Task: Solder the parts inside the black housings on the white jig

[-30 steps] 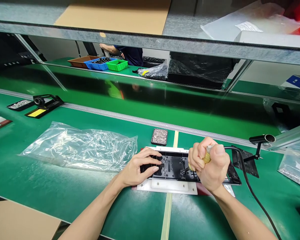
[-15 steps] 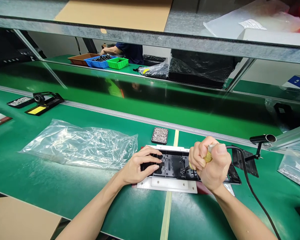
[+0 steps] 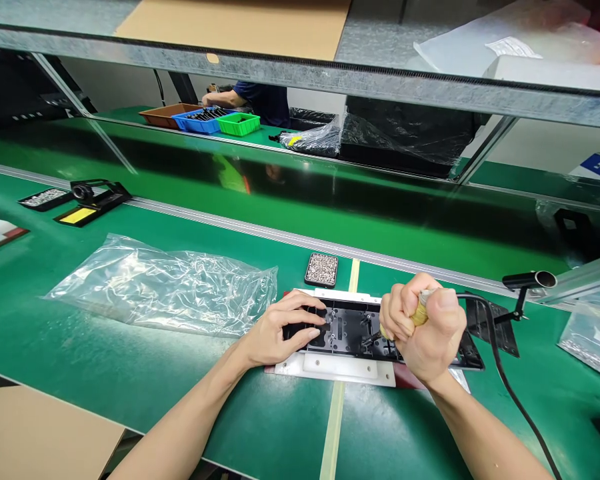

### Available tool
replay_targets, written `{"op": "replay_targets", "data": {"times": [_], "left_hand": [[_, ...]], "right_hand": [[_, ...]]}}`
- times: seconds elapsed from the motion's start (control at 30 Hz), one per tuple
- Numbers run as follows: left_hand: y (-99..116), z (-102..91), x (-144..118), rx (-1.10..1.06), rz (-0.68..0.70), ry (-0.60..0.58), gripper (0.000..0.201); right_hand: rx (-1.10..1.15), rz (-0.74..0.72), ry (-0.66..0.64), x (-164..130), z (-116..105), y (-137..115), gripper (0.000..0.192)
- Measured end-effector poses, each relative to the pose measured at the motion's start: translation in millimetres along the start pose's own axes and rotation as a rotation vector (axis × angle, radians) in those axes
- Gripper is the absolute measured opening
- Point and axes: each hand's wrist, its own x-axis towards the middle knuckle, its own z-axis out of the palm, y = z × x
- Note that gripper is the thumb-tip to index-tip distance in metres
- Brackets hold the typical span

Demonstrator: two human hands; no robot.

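Observation:
A long black plastic housing [image 3: 347, 333] with posts and ribs inside lies in a white fixture [image 3: 340, 367] on the green bench. My left hand [image 3: 285, 330] rests over its left end, fingers apart and thumb stretched along it. My right hand [image 3: 425, 330] is closed around the yellowish handle of a corded soldering iron [image 3: 420, 310]. The iron tilts down to the left, its dark tip [image 3: 369, 341] at the housing's inside near a post. My right hand hides part of the housing's right side.
A small tray of metal bits [image 3: 321, 269] sits behind the housing. A clear plastic bag [image 3: 170, 287] lies left. Soldering iron stands are at right [image 3: 530, 280] and far left [image 3: 93, 200]. The cord [image 3: 500, 360] runs down right. A person [image 3: 260, 100] works beyond, near coloured bins [image 3: 240, 125].
The view has shifted slightly, with the scene a little further right. Both hands, the soldering iron and the housing keep the same positions relative to each other.

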Motion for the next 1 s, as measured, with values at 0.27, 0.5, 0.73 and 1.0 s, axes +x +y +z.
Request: {"op": "replay_targets", "data": {"times": [0.27, 0.5, 0.73, 1.0], "left_hand": [[0.7, 0.0, 0.3, 0.000, -0.004, 0.000, 0.018], [-0.7, 0.2, -0.3, -0.008, -0.010, -0.001, 0.018], [0.6, -0.5, 0.7, 0.004, -0.001, 0.000, 0.017], [1.3, -0.2, 0.9, 0.005, -0.009, 0.001, 0.017]], "right_hand": [[0.002, 0.008, 0.005, 1.0, 0.0, 0.6, 0.056], [0.009, 0.001, -0.022, -0.2, -1.1, 1.0, 0.053], [-0.016, -0.005, -0.037, 0.5, -2.0, -0.2, 0.054], [-0.012, -0.003, -0.006, -0.1, 0.0, -0.6, 0.054]]}}
